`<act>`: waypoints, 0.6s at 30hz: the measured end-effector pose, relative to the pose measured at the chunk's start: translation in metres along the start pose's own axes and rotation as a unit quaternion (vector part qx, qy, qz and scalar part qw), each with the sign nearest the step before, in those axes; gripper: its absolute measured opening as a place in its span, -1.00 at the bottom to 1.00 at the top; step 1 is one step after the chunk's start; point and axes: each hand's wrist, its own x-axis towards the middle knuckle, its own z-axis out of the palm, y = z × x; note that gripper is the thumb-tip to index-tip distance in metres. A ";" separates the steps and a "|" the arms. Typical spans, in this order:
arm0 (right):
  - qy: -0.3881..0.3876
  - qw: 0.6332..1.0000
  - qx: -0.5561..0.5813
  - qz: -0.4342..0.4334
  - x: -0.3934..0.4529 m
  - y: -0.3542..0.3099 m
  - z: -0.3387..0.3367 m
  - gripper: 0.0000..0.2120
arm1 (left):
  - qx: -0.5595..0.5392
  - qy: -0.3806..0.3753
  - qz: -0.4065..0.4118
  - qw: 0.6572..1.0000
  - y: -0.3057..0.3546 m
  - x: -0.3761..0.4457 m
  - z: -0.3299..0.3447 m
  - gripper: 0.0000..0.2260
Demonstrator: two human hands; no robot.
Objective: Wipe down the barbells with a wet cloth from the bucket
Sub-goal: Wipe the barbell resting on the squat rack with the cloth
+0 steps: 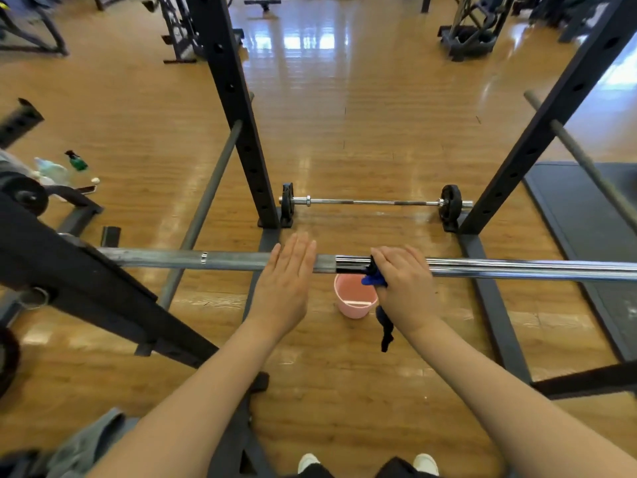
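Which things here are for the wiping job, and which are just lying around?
For the job: cloth in right hand, barbell under left hand, bucket, floor barbell.
Lying about: green bottle, plastic bag, mat.

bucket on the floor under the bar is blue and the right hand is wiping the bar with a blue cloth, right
Not quite: in the head view the bucket on the floor under the bar is pink, not blue. The rest holds: the right hand grips a blue cloth against the bar.
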 end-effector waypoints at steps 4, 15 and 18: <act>-0.029 1.000 0.003 -0.010 0.014 -0.042 0.023 -0.62 | -0.025 -0.011 -0.014 1.000 -0.002 -0.002 -0.001 -0.24; -0.041 0.996 -0.043 -0.065 0.013 -0.016 0.013 -0.58 | -0.019 -0.028 -0.083 0.996 0.019 0.003 -0.006 -0.25; -0.047 0.996 -0.039 -0.070 0.008 0.010 -0.001 -0.57 | -0.012 -0.031 -0.099 0.995 0.040 0.012 -0.007 -0.24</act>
